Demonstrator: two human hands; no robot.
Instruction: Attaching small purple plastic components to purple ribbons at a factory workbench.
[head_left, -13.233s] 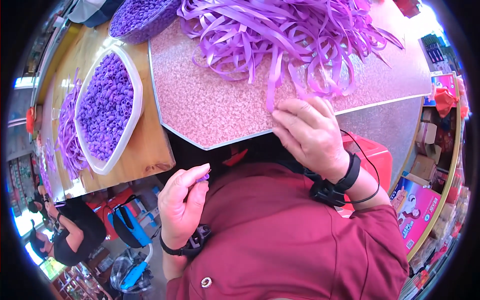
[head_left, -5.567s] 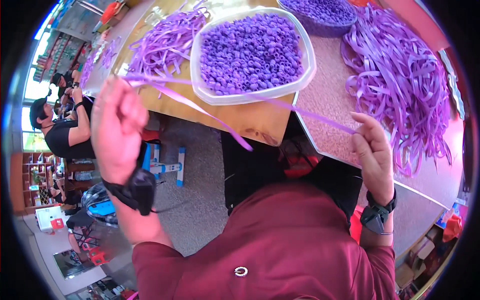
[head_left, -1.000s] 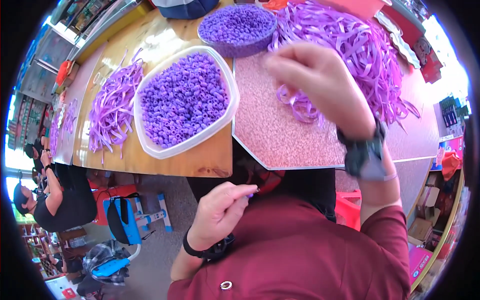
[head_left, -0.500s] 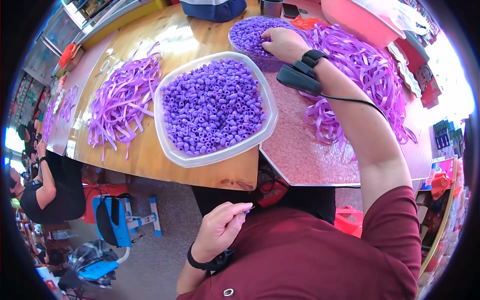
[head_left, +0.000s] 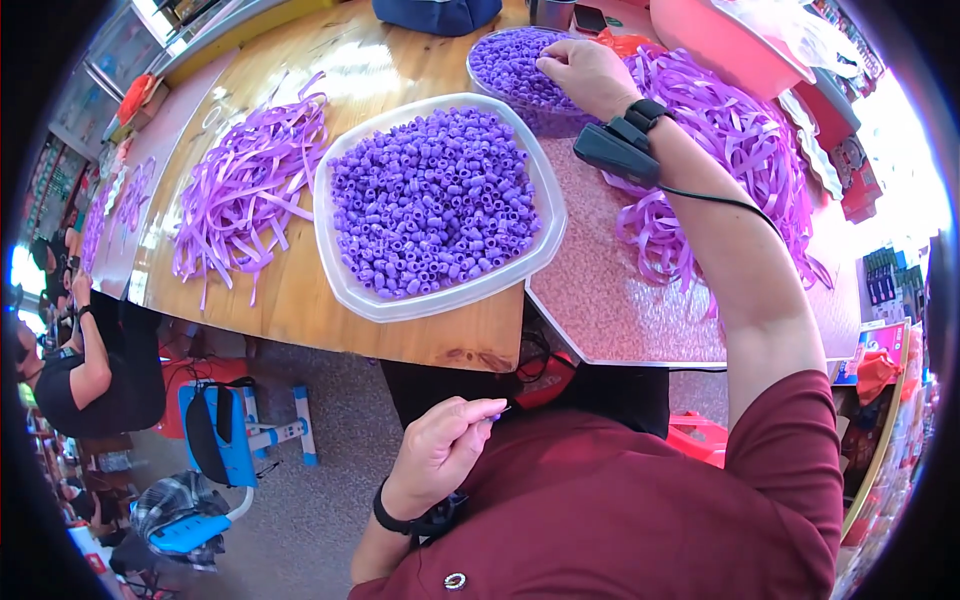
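1 blue chair (head_left: 236, 442) stands on grey floor (head_left: 310, 515) near the wooden table (head_left: 275, 308).

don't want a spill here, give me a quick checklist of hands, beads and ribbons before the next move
1. Left hand pinch closed: ok, thumb and forefinger hold a small purple piece.
2. Right hand at the round bowl: ok, its fingertips are over the purple beads.
3. Bead between the right fingertips: cannot tell, too small to see.
4. White tub upright, beads inside its rim: ok.
5. Right ribbon pile free of the forearm: cannot tell, the forearm crosses in front of it.
6. Left ribbon pile clear of the tub: cannot tell, some ends reach close to its side.
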